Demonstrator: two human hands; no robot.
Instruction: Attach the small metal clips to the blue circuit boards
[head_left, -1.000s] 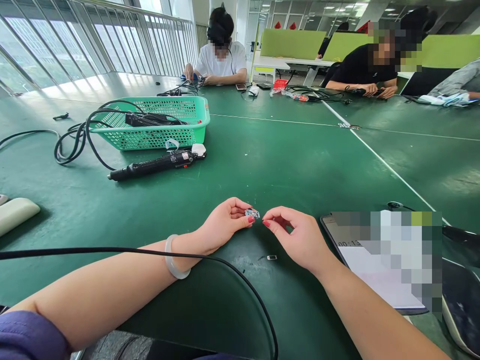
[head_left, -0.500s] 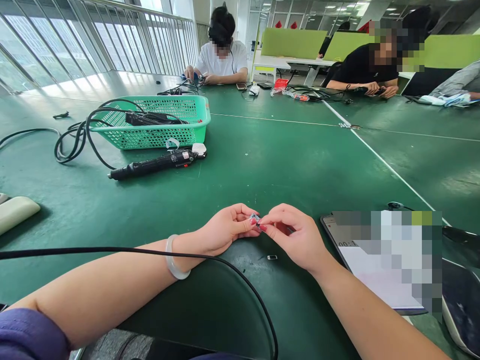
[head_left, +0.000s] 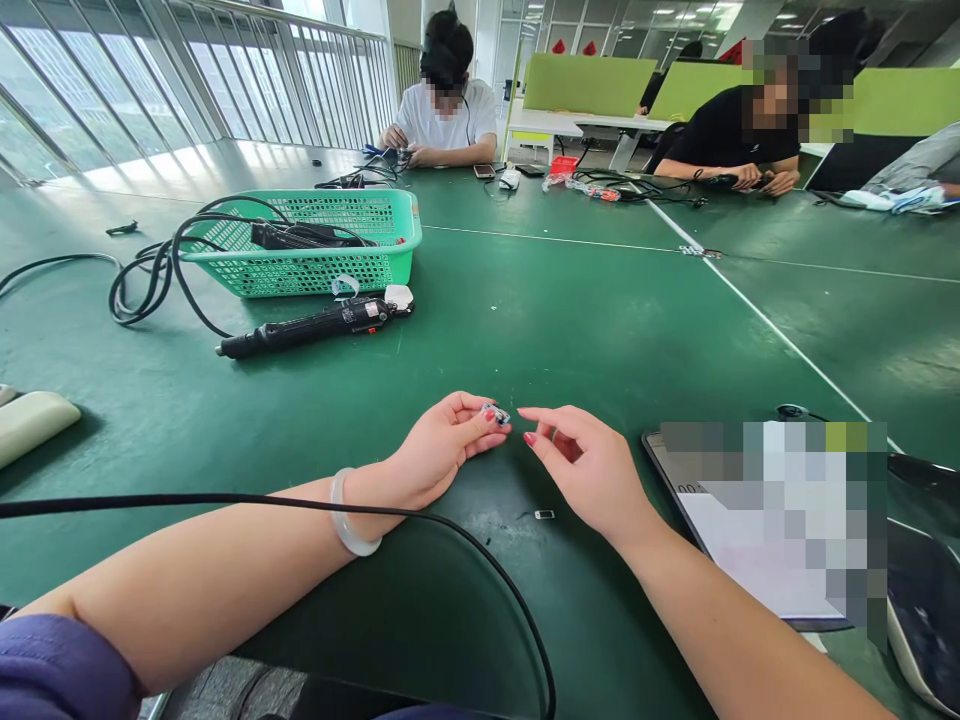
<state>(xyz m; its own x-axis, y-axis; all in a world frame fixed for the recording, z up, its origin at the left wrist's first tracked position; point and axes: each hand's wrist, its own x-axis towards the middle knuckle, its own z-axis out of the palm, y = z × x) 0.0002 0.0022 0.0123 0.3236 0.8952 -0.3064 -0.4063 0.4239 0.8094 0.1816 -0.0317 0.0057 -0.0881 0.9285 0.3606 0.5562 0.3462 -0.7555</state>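
Between thumb and fingers, my left hand (head_left: 442,440) pinches a small silvery piece with dark details (head_left: 496,413); its exact kind is too small to make out. Just to the right of it is my right hand (head_left: 581,455), its thumb and index fingertip apart with nothing visible between them. On the green table (head_left: 600,330) below the hands lies a tiny flat piece with a pale rim and dark middle (head_left: 544,515).
Ahead on the left, a black electric screwdriver (head_left: 315,328) lies before a green basket (head_left: 307,275) holding cables. A black cable (head_left: 337,503) crosses over my left forearm. A tablet-like device (head_left: 750,560) lies at right. Two people sit across the table.
My right hand has come away from the small piece and its fingers have parted. My left hand has shifted slightly up and left with the piece, which shows more now.
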